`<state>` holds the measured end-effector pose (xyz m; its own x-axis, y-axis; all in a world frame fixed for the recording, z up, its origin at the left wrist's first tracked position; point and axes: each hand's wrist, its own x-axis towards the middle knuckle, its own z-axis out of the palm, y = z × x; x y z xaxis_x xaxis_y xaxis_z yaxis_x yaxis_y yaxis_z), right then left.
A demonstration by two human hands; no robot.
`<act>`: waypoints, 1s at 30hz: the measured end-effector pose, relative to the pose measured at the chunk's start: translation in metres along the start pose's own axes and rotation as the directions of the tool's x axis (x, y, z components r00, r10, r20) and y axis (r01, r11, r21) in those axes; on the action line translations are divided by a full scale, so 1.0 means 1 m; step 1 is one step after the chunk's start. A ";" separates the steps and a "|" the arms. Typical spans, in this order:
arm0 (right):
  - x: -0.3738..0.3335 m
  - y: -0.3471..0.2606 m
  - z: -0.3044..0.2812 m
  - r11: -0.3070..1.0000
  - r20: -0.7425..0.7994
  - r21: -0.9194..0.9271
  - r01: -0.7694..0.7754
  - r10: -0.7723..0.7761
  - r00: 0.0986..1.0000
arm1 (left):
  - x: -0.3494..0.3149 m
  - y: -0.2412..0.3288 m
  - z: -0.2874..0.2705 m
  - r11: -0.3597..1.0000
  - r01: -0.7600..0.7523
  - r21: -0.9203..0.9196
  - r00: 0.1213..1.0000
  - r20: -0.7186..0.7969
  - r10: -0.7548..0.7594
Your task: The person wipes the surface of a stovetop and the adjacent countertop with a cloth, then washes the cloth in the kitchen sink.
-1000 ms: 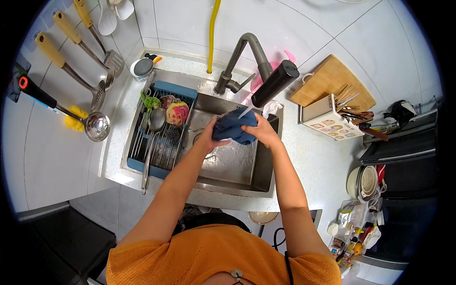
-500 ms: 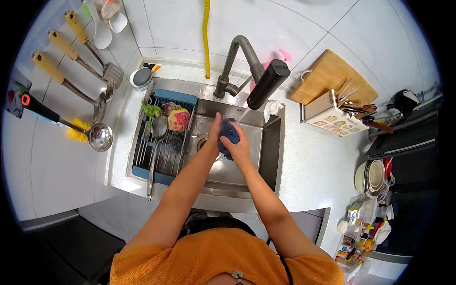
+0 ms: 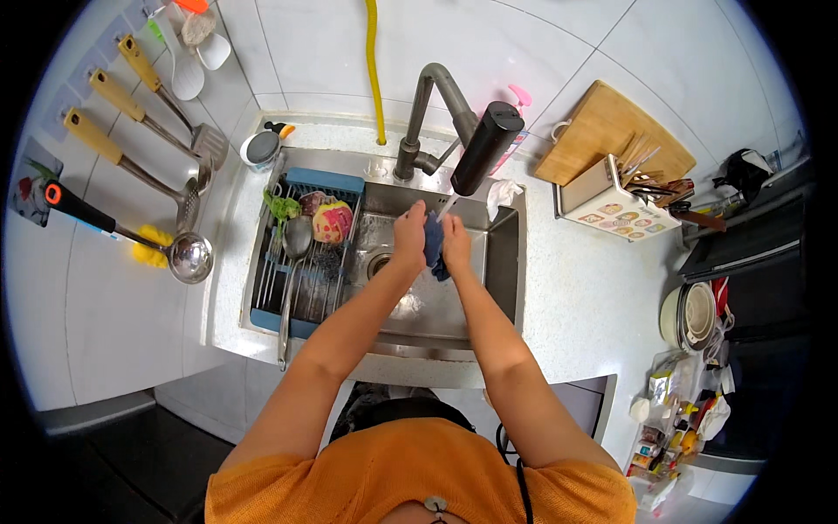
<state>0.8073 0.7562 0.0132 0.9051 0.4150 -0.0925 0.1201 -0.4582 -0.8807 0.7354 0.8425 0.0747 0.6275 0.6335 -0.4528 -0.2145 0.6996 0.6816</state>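
Steel sink below, both my forearms stretch forward over it; my left hand and right hand press together, clamped on a dark blue cloth under the black faucet head. Right on the counter stands a white utensil box with coloured patches

Blue cloth mostly hidden between left hand and right hand

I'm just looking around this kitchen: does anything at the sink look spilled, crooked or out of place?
Nothing stands out. Both hands, left hand and right hand, squeeze a blue cloth over the sink under the faucet. The drying rack sits squarely in the sink's left side, and no spill shows.
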 end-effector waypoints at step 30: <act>-0.013 -0.058 -0.047 0.465 0.460 0.779 -0.421 0.032 0.887 | 0.006 0.011 -0.052 0.862 0.506 -0.041 0.833 0.281 -0.476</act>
<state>0.8077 0.7404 0.0872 0.6195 0.7150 -0.3241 -0.6424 0.2245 -0.7327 0.6981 0.8715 0.0500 0.8353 0.1020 -0.5402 0.1022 0.9367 0.3349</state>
